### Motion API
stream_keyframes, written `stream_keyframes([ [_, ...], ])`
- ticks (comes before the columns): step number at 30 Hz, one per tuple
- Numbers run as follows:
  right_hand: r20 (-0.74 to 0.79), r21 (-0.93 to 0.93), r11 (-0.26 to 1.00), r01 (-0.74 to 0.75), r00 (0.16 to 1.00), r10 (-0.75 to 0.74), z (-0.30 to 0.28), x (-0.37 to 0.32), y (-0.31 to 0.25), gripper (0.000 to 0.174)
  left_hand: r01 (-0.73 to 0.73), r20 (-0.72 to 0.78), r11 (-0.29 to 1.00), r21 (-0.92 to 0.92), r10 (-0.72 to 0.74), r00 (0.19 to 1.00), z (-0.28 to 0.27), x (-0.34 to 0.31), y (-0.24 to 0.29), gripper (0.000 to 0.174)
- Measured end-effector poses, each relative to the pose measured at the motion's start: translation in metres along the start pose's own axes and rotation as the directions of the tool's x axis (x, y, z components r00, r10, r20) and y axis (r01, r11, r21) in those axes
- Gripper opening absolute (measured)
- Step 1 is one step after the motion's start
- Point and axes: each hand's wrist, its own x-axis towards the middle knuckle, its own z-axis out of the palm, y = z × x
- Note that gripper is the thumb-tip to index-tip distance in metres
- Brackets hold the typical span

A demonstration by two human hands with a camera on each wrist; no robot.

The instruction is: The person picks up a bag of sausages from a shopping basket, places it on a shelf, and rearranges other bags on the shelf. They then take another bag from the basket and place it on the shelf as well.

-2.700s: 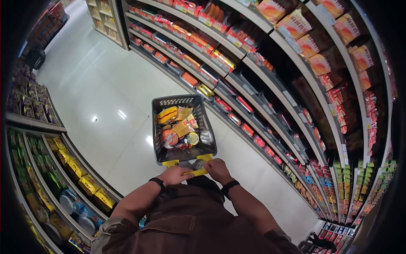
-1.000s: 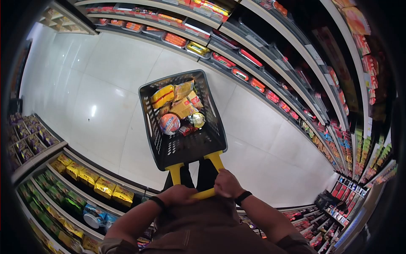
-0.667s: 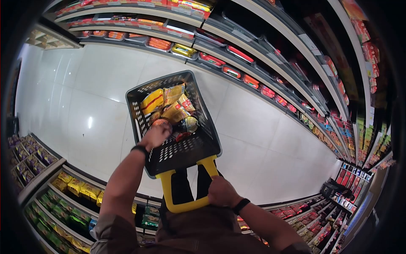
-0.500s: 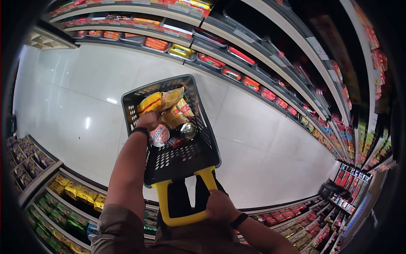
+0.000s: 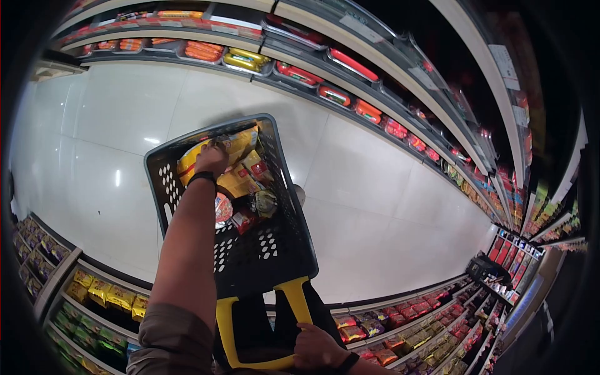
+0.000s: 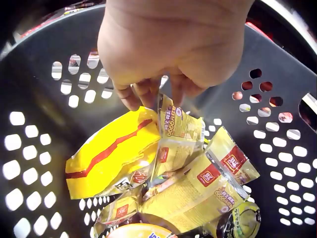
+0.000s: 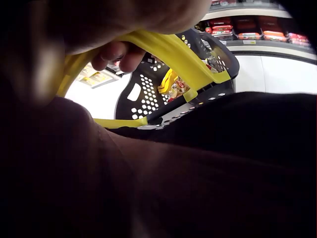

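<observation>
My left hand reaches into the dark grey shopping basket. In the left wrist view its bent fingers and thumb pinch the top corner of a gold snack pouch. A yellow bag with a red stripe lies against that pouch, right under the fingertips. Nearer me in the basket are another gold pouch, a round instant noodle tub, a red packet and a round greenish item. My right hand grips the yellow basket handle on its right side.
Tiered shelves with packed sausages curve along the far and right sides. At left stand lower racks with yellow bags and purple packets. Snack racks run behind at lower right. White tiled floor surrounds the basket.
My left hand let go of the handle, reached into the basket past the noodle tub and took the gold pouch's corner. My right hand kept its grip; the basket shifted left and lower in view.
</observation>
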Motion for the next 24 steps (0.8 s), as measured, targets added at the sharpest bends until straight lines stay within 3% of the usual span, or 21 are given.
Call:
stream_keyframes([
  [3, -0.083, 0.085, 0.996, 0.019, 0.997, -0.012, 0.007, -0.005, 0.002, 0.024, 0.031, 0.061, 0.988, -0.149, -0.022, 0.998, 0.011, 0.009, -0.009, 0.037],
  [5, -0.116, 0.107, 0.994, 0.032, 0.993, -0.02, 0.004, -0.002, 0.001, 0.024, -0.048, 0.014, 0.986, -0.157, 0.051, 0.999, 0.033, 0.015, -0.024, 0.032],
  [6, -0.15, 0.12, 0.992, 0.047, 0.988, -0.028, 0.003, 0.0, 0.0, 0.024, -0.217, 0.001, 0.976, 0.011, 0.217, 0.976, 0.061, 0.026, -0.042, 0.031],
  [7, -0.154, 0.118, 0.992, 0.051, 0.988, -0.032, 0.002, 0.001, 0.0, 0.024, -0.374, 0.012, 0.91, 0.178, 0.378, 0.926, 0.054, 0.025, -0.039, 0.031],
  [8, -0.173, 0.131, 0.99, 0.06, 0.984, -0.036, 0.002, 0.002, -0.001, 0.024, -0.304, -0.152, 0.935, -0.182, 0.279, 0.948, 0.053, 0.012, -0.035, 0.029],
  [9, -0.191, 0.142, 0.987, 0.069, 0.981, -0.041, 0.0, 0.003, -0.001, 0.024, -0.271, -0.018, 0.943, -0.191, 0.273, 0.962, 0.045, 0.011, -0.028, 0.028],
  [11, -0.178, 0.116, 0.991, 0.073, 0.983, -0.052, -0.004, 0.005, -0.002, 0.024, -0.193, 0.015, 0.908, -0.372, 0.214, 0.977, 0.037, -0.015, -0.008, 0.025],
  [13, -0.168, 0.087, 0.993, 0.082, 0.984, -0.066, -0.008, 0.007, -0.003, 0.024, -0.18, -0.016, 0.937, -0.299, 0.184, 0.983, 0.038, -0.04, 0.013, 0.023],
  [15, -0.138, 0.067, 0.996, 0.057, 0.989, -0.048, -0.012, 0.008, -0.006, 0.023, -0.315, -0.172, 0.883, -0.348, 0.27, 0.947, 0.061, -0.051, 0.013, 0.02],
  [16, -0.139, 0.064, 0.996, 0.059, 0.989, -0.05, -0.012, 0.009, -0.006, 0.023, -0.306, -0.191, 0.865, -0.396, 0.249, 0.95, 0.051, -0.063, 0.02, 0.02],
  [18, 0.218, -0.188, 0.982, 0.008, 0.975, 0.034, -0.01, 0.01, -0.005, 0.024, -0.3, -0.206, 0.844, -0.445, 0.229, 0.951, 0.034, -0.084, 0.028, 0.02],
  [21, 0.144, -0.218, 0.976, 0.011, 0.989, 0.021, -0.015, 0.014, -0.009, 0.025, -0.353, -0.265, 0.844, -0.404, 0.261, 0.928, -0.005, -0.111, 0.028, 0.02],
  [24, -0.05, -0.247, 0.968, 0.041, 0.997, -0.055, -0.015, 0.016, -0.01, 0.023, -0.292, -0.194, 0.88, -0.374, 0.234, 0.953, -0.054, -0.151, 0.012, 0.022],
])
